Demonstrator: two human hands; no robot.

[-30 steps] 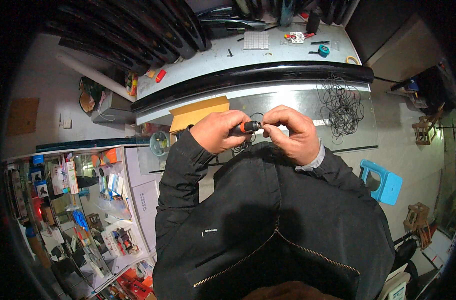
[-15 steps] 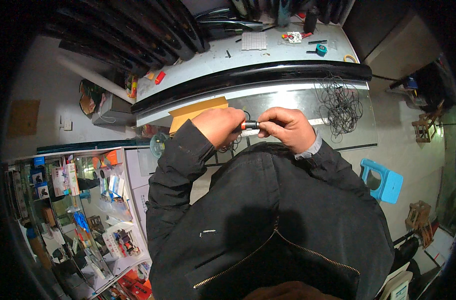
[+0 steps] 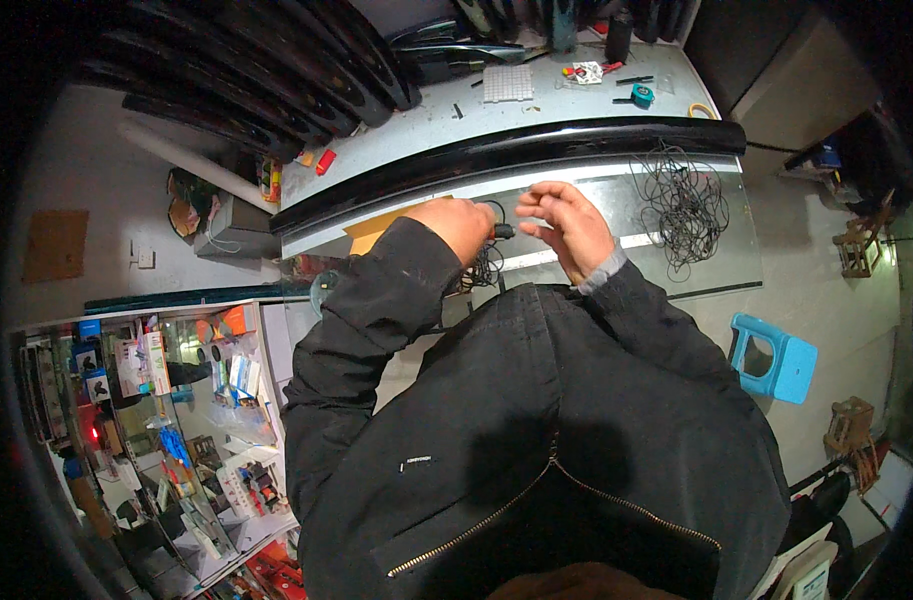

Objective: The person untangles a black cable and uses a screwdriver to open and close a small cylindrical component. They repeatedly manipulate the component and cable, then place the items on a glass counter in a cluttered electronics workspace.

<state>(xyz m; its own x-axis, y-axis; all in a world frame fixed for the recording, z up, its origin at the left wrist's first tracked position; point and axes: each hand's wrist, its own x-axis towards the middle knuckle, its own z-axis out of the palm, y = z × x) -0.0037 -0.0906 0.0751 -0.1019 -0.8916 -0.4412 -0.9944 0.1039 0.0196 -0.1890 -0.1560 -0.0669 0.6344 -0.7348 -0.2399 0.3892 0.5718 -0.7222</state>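
My left hand [image 3: 458, 228] is closed around a small black cylindrical piece [image 3: 502, 231] with a bit of orange, and its dark end sticks out past the fingers. Most of the piece is hidden in the grip, so its kind cannot be told. Just to the right, my right hand [image 3: 574, 232] is open, its fingers apart and nothing visible in them. Beneath the left hand, a bundle of thin black cable [image 3: 484, 268] lies on the glass tabletop [image 3: 586, 205]. A brownish-yellow cardboard piece [image 3: 374, 230] is partly covered by my left wrist.
A tangled black cable [image 3: 679, 215] lies at the right. Behind it a long black roll [image 3: 536, 140] spans the table. Farther back are a white grid tile [image 3: 507, 84] and a teal tape measure [image 3: 641, 95]. A blue stool [image 3: 773, 358] stands right; a stocked glass case [image 3: 191, 430] stands left.
My right hand has let go of the black cylindrical piece, opened its fingers and lifted slightly away. My left hand keeps the piece, now turned with less of it showing.
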